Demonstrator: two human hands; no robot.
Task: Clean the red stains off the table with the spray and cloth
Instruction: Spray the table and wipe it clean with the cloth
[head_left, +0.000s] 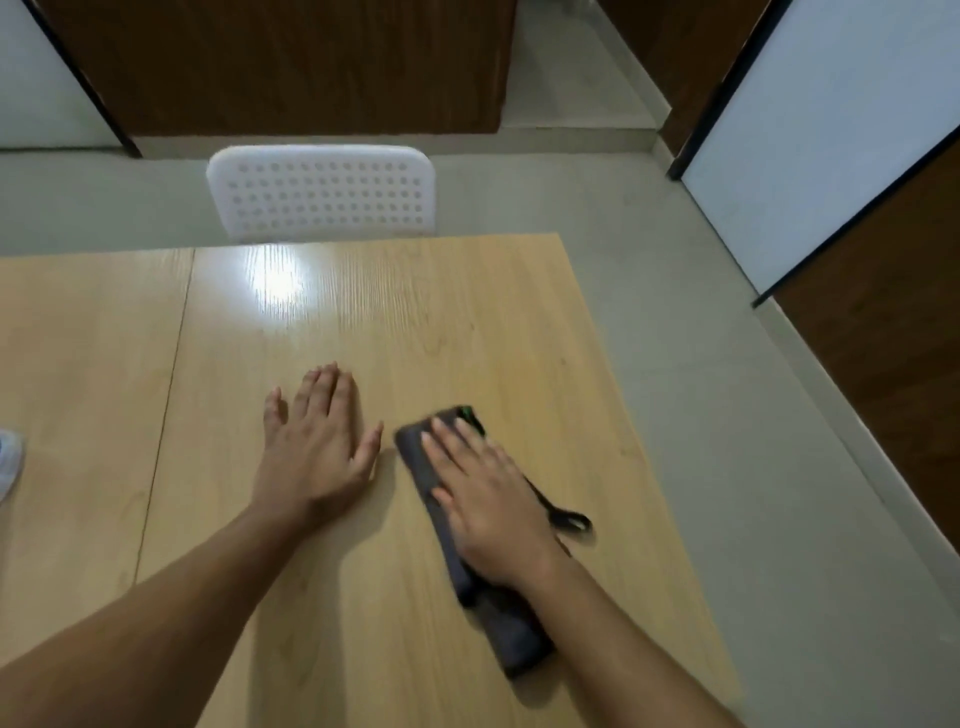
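A folded dark grey cloth (423, 467) with a black hanging loop lies on the light wooden table (467, 322), right of centre. My right hand (488, 499) presses flat on the cloth with straight fingers. My left hand (317, 441) rests flat on the bare tabletop just left of the cloth, fingers spread. No red stain shows on the visible wood. At the far left edge a pale, whitish object (9, 462) is cut off by the frame; I cannot tell what it is.
A white perforated chair (322, 192) stands at the table's far edge. The table's right edge drops to a grey floor. Dark wooden panels and a white board line the room on the right. A seam runs down the tabletop at the left.
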